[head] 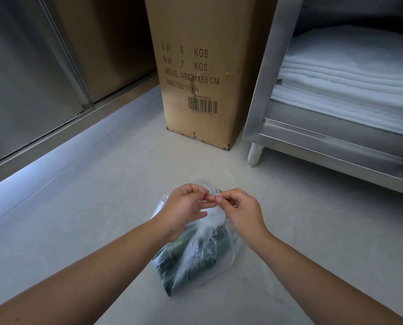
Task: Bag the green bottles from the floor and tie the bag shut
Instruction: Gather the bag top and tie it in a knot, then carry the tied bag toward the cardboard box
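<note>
**Knot going into the bottle bag**

Plastic is being gathered at the mouth of the thin translucent bag (195,252), which is lying on the pale tiled floor (78,231) between our forearms, with the green bottles (172,252) showing dark through its side. No bottle is lying loose on the floor we can see, so we are judging the bagging done and the tying in hand.

Our left hand (184,207) and right hand (240,207) are meeting above the bag's top, each pinching a strip of the bunched film between thumb and fingertips, the tips nearly touching. Whether a loop is already crossed we cannot tell; the film is too pale and crumpled there.

To do this well, we are wanting both tails twisted tight and held low against the bottles, so that slack does not open the neck. Pulling evenly outward matters, since film this thin is likely to stretch or tear.

A cardboard carton (202,66) is standing beyond, beside a steel shelf (313,127) holding folded white cloths (350,76).
</note>
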Motion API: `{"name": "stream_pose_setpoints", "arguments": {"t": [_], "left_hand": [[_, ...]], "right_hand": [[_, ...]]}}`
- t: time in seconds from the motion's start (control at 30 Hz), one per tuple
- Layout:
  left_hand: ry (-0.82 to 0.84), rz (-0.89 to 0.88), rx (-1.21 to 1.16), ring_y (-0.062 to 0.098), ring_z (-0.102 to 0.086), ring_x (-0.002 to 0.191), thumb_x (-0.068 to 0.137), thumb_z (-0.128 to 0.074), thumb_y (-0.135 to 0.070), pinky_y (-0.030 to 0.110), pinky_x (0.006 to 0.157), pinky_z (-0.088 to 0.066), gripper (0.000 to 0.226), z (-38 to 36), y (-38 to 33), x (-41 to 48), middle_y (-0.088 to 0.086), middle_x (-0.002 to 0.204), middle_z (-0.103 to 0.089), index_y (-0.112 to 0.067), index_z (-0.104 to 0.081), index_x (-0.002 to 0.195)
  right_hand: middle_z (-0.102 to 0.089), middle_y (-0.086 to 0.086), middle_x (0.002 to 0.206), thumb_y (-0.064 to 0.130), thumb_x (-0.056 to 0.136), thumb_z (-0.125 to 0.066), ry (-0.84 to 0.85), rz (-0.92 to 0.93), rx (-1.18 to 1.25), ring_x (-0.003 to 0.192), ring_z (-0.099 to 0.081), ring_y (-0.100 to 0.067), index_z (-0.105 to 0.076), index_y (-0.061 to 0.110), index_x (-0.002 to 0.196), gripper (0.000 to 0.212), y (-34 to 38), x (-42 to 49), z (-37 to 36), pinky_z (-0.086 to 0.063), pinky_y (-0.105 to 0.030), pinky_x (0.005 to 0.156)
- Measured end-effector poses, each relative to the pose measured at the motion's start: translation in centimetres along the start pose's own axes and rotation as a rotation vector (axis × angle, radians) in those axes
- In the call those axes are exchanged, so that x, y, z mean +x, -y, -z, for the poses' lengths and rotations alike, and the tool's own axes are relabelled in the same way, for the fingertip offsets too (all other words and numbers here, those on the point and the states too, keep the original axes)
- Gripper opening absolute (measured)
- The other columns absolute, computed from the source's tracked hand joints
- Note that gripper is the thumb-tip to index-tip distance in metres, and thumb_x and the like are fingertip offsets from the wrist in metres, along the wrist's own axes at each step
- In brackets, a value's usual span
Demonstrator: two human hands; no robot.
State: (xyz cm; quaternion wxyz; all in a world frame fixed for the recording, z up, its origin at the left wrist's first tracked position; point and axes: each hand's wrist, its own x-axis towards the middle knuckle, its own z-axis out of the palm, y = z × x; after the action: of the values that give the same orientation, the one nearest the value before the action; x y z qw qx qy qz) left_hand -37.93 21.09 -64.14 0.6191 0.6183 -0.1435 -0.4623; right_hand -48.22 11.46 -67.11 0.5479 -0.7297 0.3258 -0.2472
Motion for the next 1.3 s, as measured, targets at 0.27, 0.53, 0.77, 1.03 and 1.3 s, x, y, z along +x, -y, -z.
{"name": "stream_pose_setpoints", "arguments": {"t": [0.27, 0.53, 0.77, 1.03, 1.3], "left_hand": [[-0.019, -0.315, 0.595, 0.019, -0.062, 0.088, 0.088, -0.053, -0.007, 0.027, 0.083, -0.048, 0.02, 2.0, -1.2, 1.6, 0.005, 0.087, -0.066, -0.023, -0.055, 0.076], [-0.053, -0.449, 1.15, 0.015, -0.056, 0.092, 0.092, -0.046, -0.018, 0.025, 0.078, -0.044, 0.014, 3.7, -6.3, 0.1, 0.001, 0.102, -0.062, -0.012, -0.057, 0.099], [-0.142, -0.264, 1.051, 0.018, -0.056, 0.098, 0.094, -0.042, -0.023, 0.026, 0.083, -0.042, 0.023, 1.8, -11.8, -5.9, 0.003, 0.106, -0.061, -0.01, -0.058, 0.104], [-0.273, -0.196, 1.112, 0.023, -0.055, 0.104, 0.094, -0.043, -0.025, 0.028, 0.085, -0.04, 0.029, -3.2, -19.8, -15.6, 0.007, 0.114, -0.062, -0.008, -0.057, 0.113], [-0.319, -0.162, 1.107, 0.024, -0.054, 0.106, 0.093, -0.046, -0.023, 0.025, 0.085, -0.036, 0.029, -9.7, -30.5, -25.0, 0.007, 0.114, -0.061, -0.006, -0.057, 0.114]], "right_hand": [[-0.061, 0.002, 0.064, 0.002, 0.085, -0.057, 0.124, -0.111, -0.054, 0.068, -0.056, -0.015, -0.06, 0.022, 0.062, 0.031, 1.4, 2.0, 1.0, -0.047, -0.029, 0.075], [-0.058, -0.002, 0.056, 0.0, 0.086, -0.054, 0.264, -0.229, -0.039, 0.06, -0.054, -0.014, -0.061, 0.018, 0.061, 0.032, 5.8, 2.3, 0.8, -0.048, -0.026, 0.07], [-0.058, 0.002, 0.058, 0.001, 0.087, -0.053, 0.246, -0.352, -0.026, 0.058, -0.054, -0.008, -0.06, 0.014, 0.064, 0.028, 13.3, -0.3, 2.4, -0.045, -0.019, 0.068], [-0.055, 0.001, 0.058, -0.001, 0.088, -0.051, 0.124, -0.382, 0.017, 0.048, -0.05, 0.004, -0.058, 0.017, 0.065, 0.03, 26.3, -3.8, 9.6, -0.042, -0.007, 0.059], [-0.055, 0.001, 0.061, 0.003, 0.088, -0.052, 0.051, -0.364, 0.035, 0.059, -0.051, -0.008, -0.057, 0.023, 0.064, 0.032, 41.2, -7.0, 17.7, -0.043, -0.014, 0.061]]}}
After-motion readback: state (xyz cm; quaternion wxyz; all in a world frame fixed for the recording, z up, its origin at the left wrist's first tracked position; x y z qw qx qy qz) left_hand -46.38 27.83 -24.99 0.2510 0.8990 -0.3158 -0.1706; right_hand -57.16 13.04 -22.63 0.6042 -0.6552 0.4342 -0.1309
